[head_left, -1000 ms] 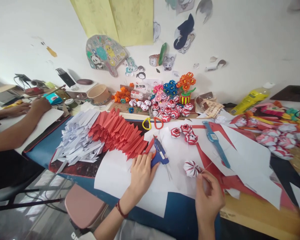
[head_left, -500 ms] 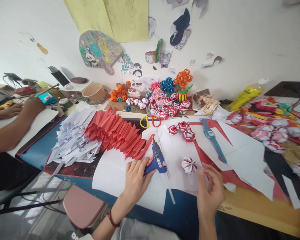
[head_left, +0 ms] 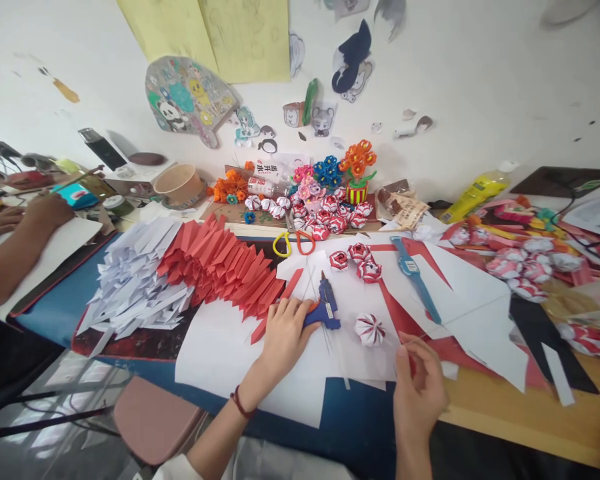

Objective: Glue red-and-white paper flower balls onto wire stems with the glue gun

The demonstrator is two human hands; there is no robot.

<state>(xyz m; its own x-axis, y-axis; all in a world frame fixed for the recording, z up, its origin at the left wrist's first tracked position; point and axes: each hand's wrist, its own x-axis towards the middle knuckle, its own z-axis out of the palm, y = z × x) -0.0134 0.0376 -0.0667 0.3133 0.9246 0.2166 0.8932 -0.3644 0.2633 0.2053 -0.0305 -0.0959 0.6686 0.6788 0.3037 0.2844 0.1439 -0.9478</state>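
Note:
My left hand (head_left: 286,337) is closed around the handle of a blue glue gun (head_left: 326,308), its nozzle pointing away from me above white paper. Thumb and fingers of my right hand (head_left: 420,380) are pinched together. A thin, wire-like line runs from them to the upper right. Just left of those fingertips is a round white-and-red folded paper flower (head_left: 370,330); I cannot tell whether it is joined to the wire. Several finished red-and-white paper flowers (head_left: 369,270) sit farther back. Folded red paper strips (head_left: 220,267) lie in a row left of the gun.
White folded strips (head_left: 135,280) are heaped at left. Scissors (head_left: 294,244), a blue watch (head_left: 416,277) and a yellow bottle (head_left: 475,193) lie behind the work area. Another person's arm (head_left: 20,247) rests at far left. A pink stool (head_left: 155,420) stands below the table edge.
The glue gun has moved right and slightly away with my left hand, its nozzle now nearer the flower. My right hand stays pinched in nearly the same place. The whole view has shifted a little.

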